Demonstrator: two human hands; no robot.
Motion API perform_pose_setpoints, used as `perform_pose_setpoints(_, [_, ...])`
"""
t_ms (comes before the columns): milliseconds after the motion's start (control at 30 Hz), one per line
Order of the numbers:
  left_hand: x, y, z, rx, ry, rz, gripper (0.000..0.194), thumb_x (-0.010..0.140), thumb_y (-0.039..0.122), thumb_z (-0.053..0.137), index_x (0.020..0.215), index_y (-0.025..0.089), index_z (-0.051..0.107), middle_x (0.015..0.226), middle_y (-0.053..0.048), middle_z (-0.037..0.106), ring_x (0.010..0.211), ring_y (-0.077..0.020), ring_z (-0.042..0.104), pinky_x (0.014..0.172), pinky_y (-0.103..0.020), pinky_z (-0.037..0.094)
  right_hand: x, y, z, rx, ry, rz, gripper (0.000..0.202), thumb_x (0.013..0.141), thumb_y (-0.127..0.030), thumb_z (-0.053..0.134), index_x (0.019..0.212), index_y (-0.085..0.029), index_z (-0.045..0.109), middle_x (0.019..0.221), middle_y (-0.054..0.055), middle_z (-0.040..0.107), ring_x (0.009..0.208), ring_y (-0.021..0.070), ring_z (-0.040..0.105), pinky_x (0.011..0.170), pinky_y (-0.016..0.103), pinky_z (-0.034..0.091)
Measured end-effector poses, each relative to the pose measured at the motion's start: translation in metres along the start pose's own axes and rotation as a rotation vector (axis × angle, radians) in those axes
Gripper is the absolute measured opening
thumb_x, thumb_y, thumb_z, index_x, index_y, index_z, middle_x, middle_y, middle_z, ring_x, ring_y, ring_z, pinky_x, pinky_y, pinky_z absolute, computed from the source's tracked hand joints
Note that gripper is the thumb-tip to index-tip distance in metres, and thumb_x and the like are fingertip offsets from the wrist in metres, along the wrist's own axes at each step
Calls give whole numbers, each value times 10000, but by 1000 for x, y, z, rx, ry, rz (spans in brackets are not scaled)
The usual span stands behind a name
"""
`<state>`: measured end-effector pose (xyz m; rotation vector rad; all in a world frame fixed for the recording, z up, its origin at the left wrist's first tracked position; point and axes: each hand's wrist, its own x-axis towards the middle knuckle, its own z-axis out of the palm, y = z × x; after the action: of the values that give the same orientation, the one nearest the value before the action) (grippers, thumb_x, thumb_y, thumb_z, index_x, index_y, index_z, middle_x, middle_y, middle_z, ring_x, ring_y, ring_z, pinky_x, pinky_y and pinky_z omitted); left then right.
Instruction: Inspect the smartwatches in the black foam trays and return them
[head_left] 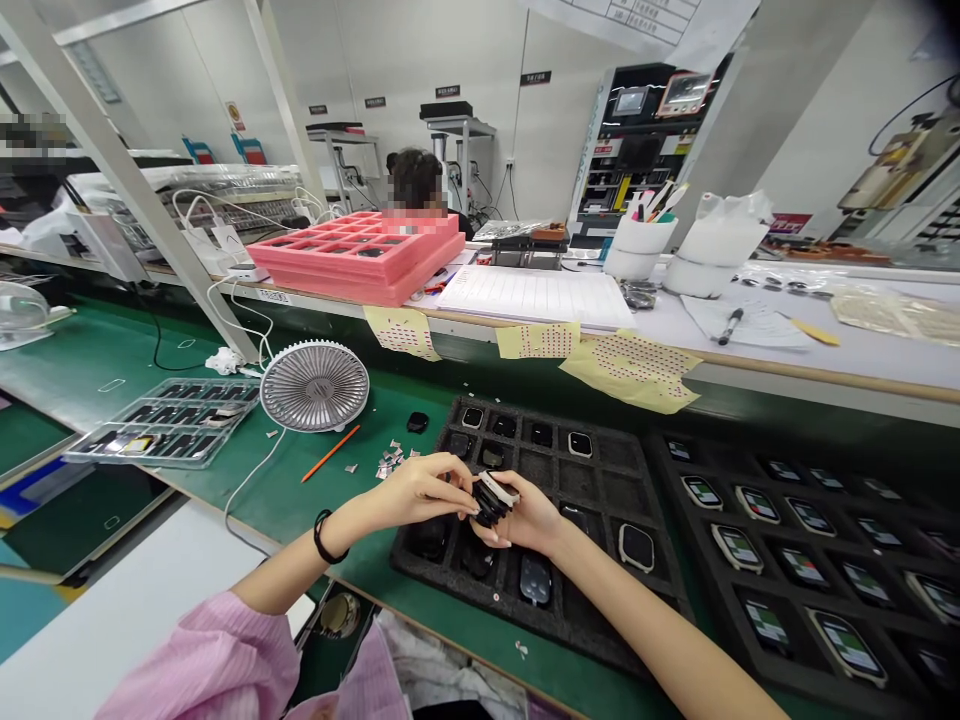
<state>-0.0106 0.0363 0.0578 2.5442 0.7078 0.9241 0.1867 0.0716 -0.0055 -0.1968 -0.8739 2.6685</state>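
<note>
My right hand (531, 515) is closed round a small stack of watch bodies (491, 503), black ones with a silver-white one on top. From the other side my left hand (429, 487) has its fingers pinched at the stack's left edge; the exact contact is partly hidden. Both hands are above a black foam tray (615, 480), whose compartments hold several watch bodies. Among these are a silver-framed watch (636, 547) at the right and a dark watch (535, 580) at the front. One black watch piece (418, 422) lies on the green bench behind my left hand.
A second foam tray (664, 480) with several lit watches stands at the right. On the left are a fan (315, 385), an orange stick (330, 453), small paper scraps (394, 460) and a clear plastic tray (161, 425). Pink foam trays (330, 275) sit on the shelf; a person is behind them.
</note>
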Motion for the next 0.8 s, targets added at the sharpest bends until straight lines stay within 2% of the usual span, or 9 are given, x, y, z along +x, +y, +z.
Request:
perform_pose_setpoints(167, [1, -4, 1, 54, -45, -3, 214, 921, 229, 547, 924, 196, 758, 908, -93, 668, 792, -140, 623, 699, -226, 492, 0, 0, -2, -13, 22, 15, 274, 856, -403, 445, 887, -150, 547, 755, 76, 665, 474, 151, 563, 387, 229, 302])
perform_pose_setpoints(333, [-1, -5, 1, 59, -147, -33, 176, 901, 232, 583, 887, 188, 753, 856, -67, 683, 780, -137, 634, 719, -219, 476, 1, 3, -5, -33, 50, 22, 271, 845, -389, 471, 884, -138, 565, 744, 77, 668, 486, 160, 590, 394, 231, 329])
perform_pose_setpoints(633, [-5, -9, 5, -121, -152, -140, 230, 891, 337, 586, 884, 183, 758, 881, -72, 659, 828, -148, 635, 747, -222, 481, 1, 7, -3, -42, 66, 61, 339, 827, -431, 487, 778, -117, 605, 733, 90, 667, 509, 149, 576, 400, 224, 326])
perform_pose_setpoints(800, [-9, -9, 10, -142, -86, -233, 211, 847, 359, 643, 839, 156, 698, 907, -64, 633, 855, -153, 625, 759, -226, 478, -1, 5, 1, -111, 116, 66, 321, 821, -414, 513, 770, -111, 608, 707, 95, 669, 493, 149, 582, 401, 228, 336])
